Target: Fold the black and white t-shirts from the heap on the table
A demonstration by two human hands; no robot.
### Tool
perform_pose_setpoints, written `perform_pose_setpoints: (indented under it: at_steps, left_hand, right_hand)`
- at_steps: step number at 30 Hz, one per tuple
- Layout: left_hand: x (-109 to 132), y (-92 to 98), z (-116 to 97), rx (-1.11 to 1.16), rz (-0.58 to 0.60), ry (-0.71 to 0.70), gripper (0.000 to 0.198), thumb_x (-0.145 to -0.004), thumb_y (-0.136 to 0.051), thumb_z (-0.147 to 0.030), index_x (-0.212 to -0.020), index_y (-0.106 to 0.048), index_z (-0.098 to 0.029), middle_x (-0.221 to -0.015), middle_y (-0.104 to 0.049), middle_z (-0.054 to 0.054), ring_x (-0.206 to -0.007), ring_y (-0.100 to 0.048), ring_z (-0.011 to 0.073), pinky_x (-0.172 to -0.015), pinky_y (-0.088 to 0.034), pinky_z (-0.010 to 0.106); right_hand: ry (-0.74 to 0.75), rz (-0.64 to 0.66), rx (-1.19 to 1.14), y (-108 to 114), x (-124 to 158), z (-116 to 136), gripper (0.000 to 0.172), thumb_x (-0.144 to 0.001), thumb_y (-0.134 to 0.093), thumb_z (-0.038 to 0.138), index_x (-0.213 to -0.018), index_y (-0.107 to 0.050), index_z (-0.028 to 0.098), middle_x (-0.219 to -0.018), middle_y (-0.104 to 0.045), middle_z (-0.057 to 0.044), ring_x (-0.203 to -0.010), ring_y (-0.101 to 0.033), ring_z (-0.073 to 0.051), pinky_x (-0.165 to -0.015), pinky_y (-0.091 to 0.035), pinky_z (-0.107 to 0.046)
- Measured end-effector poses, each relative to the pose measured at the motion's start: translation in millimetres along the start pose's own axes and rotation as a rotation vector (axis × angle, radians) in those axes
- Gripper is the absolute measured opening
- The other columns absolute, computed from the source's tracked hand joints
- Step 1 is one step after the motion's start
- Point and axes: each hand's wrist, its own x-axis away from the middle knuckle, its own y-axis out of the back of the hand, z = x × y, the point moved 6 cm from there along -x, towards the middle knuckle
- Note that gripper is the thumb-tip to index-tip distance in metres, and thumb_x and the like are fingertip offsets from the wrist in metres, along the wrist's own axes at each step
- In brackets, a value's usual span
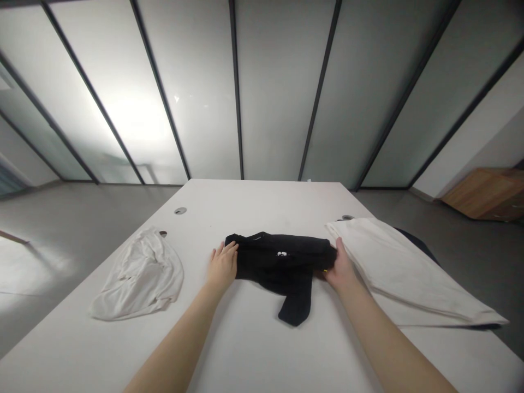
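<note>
Two hands are working on one black garment (282,259), which is lying mid-frame on the white table (245,349), with one sleeve (295,305) trailing toward the bottom of the frame. Left hand (222,267) is pressing flat on the garment's left end, fingers spread. Right hand (339,267) is bearing on the right end, fingers curled at the edge; pinch cannot be confirmed. Two white items are lying on the table: one crumpled cloth (137,275) at left, one folded garment (393,267) just beside the right hand. Two round grommets (180,210) are showing toward the table's far end. One wooden cabinet (487,194) is standing at upper right.
</note>
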Motion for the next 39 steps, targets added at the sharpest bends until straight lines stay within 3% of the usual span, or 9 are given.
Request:
perform_pose_setpoints:
  at_steps: [7,12,15,19,24,30,32,35,39]
  left_hand:
    - [6,6.1,15,-0.239,-0.012,0.251,0.077,-0.100,-0.053,-0.062,-0.147,-0.057,-0.001,-0.158,-0.049,0.032,-0.150,-0.039,0.0503,-0.119,-0.031,0.061]
    - [7,11.1,3,-0.172,0.066,0.171,0.041,-0.097,-0.061,-0.050,-0.119,-0.071,-0.016,-0.126,-0.070,0.020,-0.123,-0.060,0.0392,-0.103,-0.044,0.047]
    - [2,9.7,8,-0.021,0.105,0.146,0.018,-0.097,-0.058,-0.034,-0.102,-0.067,-0.019,-0.108,-0.073,0.014,-0.107,-0.066,0.0319,-0.094,-0.046,0.041]
    - [-9,13.6,33,0.438,-0.035,0.271,0.015,-0.097,-0.056,-0.031,-0.084,-0.053,-0.024,-0.077,-0.063,0.001,-0.075,-0.062,0.0204,-0.069,-0.045,0.030]
    - [-15,21.9,59,1.152,-0.334,0.432,0.032,-0.085,-0.074,-0.044,-0.080,-0.048,-0.025,-0.063,-0.052,-0.008,-0.057,-0.053,0.0137,-0.053,-0.040,0.022]
    - [-20,30.8,64,1.648,-0.448,0.476,0.042,-0.078,-0.086,-0.046,-0.088,-0.050,-0.025,-0.073,-0.067,-0.007,-0.066,-0.068,0.0135,-0.063,-0.057,0.024]
    - [-19,28.6,64,1.694,-0.358,0.538,0.034,-0.083,-0.082,-0.047,-0.094,-0.059,-0.026,-0.082,-0.074,-0.003,-0.074,-0.074,0.0174,-0.068,-0.061,0.029]
    - [-13,16.7,54,1.652,0.050,0.615,0.038,-0.087,-0.076,-0.057,-0.101,-0.072,-0.021,-0.093,-0.080,0.009,-0.088,-0.079,0.0287,-0.073,-0.065,0.039]
    - [7,16.1,29,1.460,0.574,0.388,0.044,-0.080,-0.087,-0.052,-0.103,-0.080,-0.016,-0.104,-0.082,0.016,-0.103,-0.079,0.0333,-0.087,-0.065,0.040]
  right_hand:
    - [0.401,-0.088,0.608,-1,15,33,0.088,-0.061,-0.095,0.048,-0.141,-0.061,0.031,-0.125,-0.076,-0.007,-0.113,-0.073,-0.031,-0.104,-0.058,-0.047]
    - [0.490,0.076,0.888,-20,28,32,0.038,-0.075,-0.077,0.046,-0.107,-0.075,0.026,-0.104,-0.080,-0.006,-0.103,-0.074,-0.033,-0.101,-0.056,-0.049]
    - [0.432,0.004,0.668,-9,20,29,0.021,-0.078,-0.075,0.044,-0.091,-0.075,0.028,-0.094,-0.081,-0.004,-0.097,-0.075,-0.031,-0.094,-0.060,-0.043]
    - [0.325,-0.160,0.213,13,4,25,0.031,-0.087,-0.068,0.053,-0.102,-0.075,0.027,-0.101,-0.082,-0.005,-0.105,-0.076,-0.029,-0.092,-0.065,-0.043]
    - [0.106,-0.032,-0.137,5,0,20,0.027,-0.096,-0.064,0.051,-0.110,-0.077,0.030,-0.116,-0.082,0.000,-0.118,-0.074,-0.022,-0.099,-0.064,-0.038]
    - [-0.022,0.009,-0.162,-8,18,21,0.036,-0.101,-0.058,0.057,-0.119,-0.077,0.032,-0.125,-0.080,-0.003,-0.123,-0.073,-0.027,-0.103,-0.063,-0.047]
    - [-0.064,0.088,-0.147,-16,24,22,0.040,-0.102,-0.055,0.061,-0.121,-0.076,0.033,-0.129,-0.079,-0.004,-0.125,-0.072,-0.028,-0.104,-0.062,-0.050]
    - [-0.150,0.196,-0.142,-24,31,20,0.042,-0.104,-0.051,0.058,-0.125,-0.075,0.031,-0.132,-0.078,-0.005,-0.126,-0.072,-0.026,-0.104,-0.061,-0.048]
    - [-0.344,0.229,-0.070,-17,40,5,0.027,-0.099,-0.063,0.041,-0.117,-0.076,0.026,-0.119,-0.082,-0.007,-0.105,-0.080,-0.026,-0.095,-0.065,-0.046]
